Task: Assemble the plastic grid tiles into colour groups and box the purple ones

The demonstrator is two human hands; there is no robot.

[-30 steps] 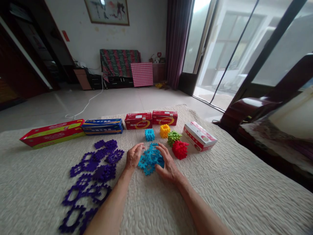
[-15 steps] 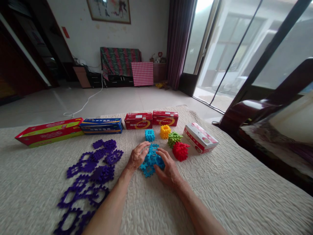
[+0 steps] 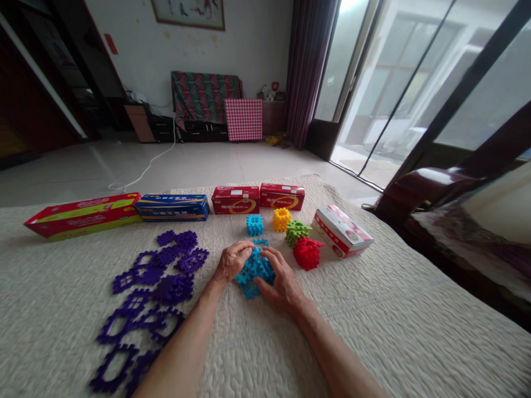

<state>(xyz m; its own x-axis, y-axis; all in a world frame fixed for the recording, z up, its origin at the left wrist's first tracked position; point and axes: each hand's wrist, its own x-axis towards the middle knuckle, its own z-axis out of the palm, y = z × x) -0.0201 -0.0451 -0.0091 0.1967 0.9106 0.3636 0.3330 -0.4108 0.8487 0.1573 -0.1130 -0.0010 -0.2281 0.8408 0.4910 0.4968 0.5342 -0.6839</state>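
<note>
Light-blue interlocking building pieces (image 3: 258,269) lie in a loose cluster on the quilted cover, between my hands. My left hand (image 3: 234,261) is closed at the cluster's left side, fingertips bent over its upper edge. From the right, my right hand (image 3: 282,282) curls its fingers and thumb around blue pieces. My fingers hide part of the cluster. Just beyond stands a blue cube (image 3: 254,225) made of such pieces. A yellow block (image 3: 281,220), a green block (image 3: 297,232) and a red block (image 3: 307,253) sit to the right of it.
Many flat purple pieces (image 3: 150,275) are spread on the left. Along the far side stand a long red-and-green box (image 3: 85,216), a blue box (image 3: 172,208) and two red boxes (image 3: 235,200). A white-and-red box (image 3: 342,231) lies at the right.
My hands have drawn slightly closer together over the blue pieces, with the right hand shifting a little left. The whole view has tilted slightly. The other blocks and boxes keep their places.
</note>
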